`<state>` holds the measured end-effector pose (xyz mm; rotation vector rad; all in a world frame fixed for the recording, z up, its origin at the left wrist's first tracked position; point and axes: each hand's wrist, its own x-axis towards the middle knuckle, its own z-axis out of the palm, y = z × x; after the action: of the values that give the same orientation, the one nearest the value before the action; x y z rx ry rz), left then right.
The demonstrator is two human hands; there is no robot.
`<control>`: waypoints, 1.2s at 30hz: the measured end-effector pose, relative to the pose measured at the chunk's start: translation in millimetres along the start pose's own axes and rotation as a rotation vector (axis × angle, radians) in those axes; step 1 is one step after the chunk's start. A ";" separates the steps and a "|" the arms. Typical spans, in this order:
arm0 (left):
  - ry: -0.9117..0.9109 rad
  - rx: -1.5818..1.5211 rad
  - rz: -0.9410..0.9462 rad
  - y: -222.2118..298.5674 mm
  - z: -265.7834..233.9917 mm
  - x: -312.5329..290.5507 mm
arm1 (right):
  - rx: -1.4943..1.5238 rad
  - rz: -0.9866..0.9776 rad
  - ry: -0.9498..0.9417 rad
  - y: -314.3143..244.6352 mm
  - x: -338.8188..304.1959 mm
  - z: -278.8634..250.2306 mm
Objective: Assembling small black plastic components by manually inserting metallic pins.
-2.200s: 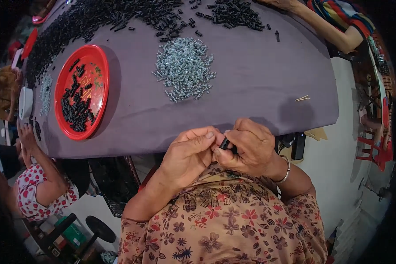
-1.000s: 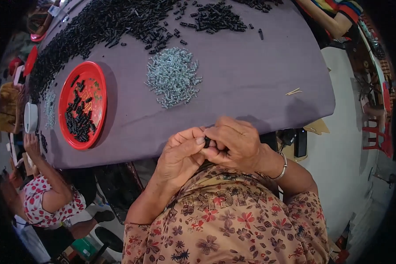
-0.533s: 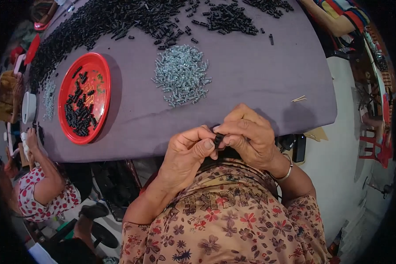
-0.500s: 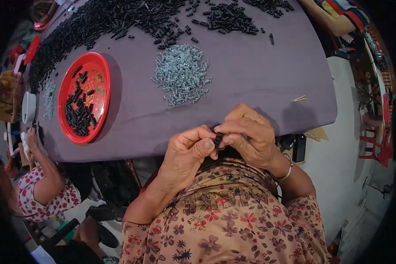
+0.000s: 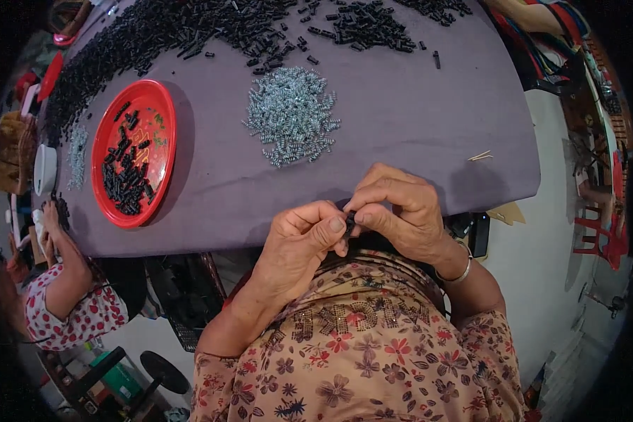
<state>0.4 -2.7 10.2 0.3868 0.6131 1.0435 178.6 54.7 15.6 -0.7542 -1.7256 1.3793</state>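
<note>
Close to my body, at the table's near edge, my left hand (image 5: pixel 299 243) and my right hand (image 5: pixel 401 214) meet around a small black plastic part (image 5: pixel 349 224). Thumb and fingers of each hand pinch it, so much of it is covered. Beyond my hands lies a heap of small silvery coil springs (image 5: pixel 292 116). To the left, a red oval tray (image 5: pixel 167 165) holds several short black plastic pieces (image 5: pixel 126 184). A large pile of similar black pieces (image 5: pixel 190 28) spreads over the far left of the table.
A grey cloth (image 5: pixel 415 126) covers the table. Another black heap (image 5: pixel 373 28) lies at the far side. Two thin yellowish sticks (image 5: pixel 480 156) rest at the right. A white container (image 5: pixel 46 170) stands at the left edge, near a person in a spotted sleeve (image 5: pixel 46 292). Another person's arm (image 5: pixel 534 17) shows top right.
My fingers have shifted slightly around the black part, which stays between both hands. At the lower left, a person's leg has moved out of view, uncovering a green bin.
</note>
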 end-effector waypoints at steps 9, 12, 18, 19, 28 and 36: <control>0.005 -0.201 -0.137 -1.0 -0.2 -1.6 | -0.035 -0.066 -0.022 5.1 0.7 2.7; 0.002 -0.214 -0.117 -1.1 -0.8 -1.1 | -0.104 -0.140 -0.009 9.3 -1.4 4.5; 0.099 -0.122 -0.092 0.2 2.5 -1.8 | -0.421 -0.444 0.007 8.3 2.8 0.7; 0.100 -0.124 -0.092 -0.5 3.2 -1.9 | -0.468 -0.471 0.015 8.5 2.7 0.5; 0.135 -0.114 -0.134 0.0 5.0 -0.1 | -0.485 -0.495 0.067 10.5 -2.5 5.8; 0.173 -0.194 -0.173 -2.1 -1.6 1.7 | -0.444 -0.456 0.105 9.8 -2.2 12.8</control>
<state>1.5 -2.1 7.4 0.0726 0.6804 0.9662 168.5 48.7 4.3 -0.5973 -1.9885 0.6481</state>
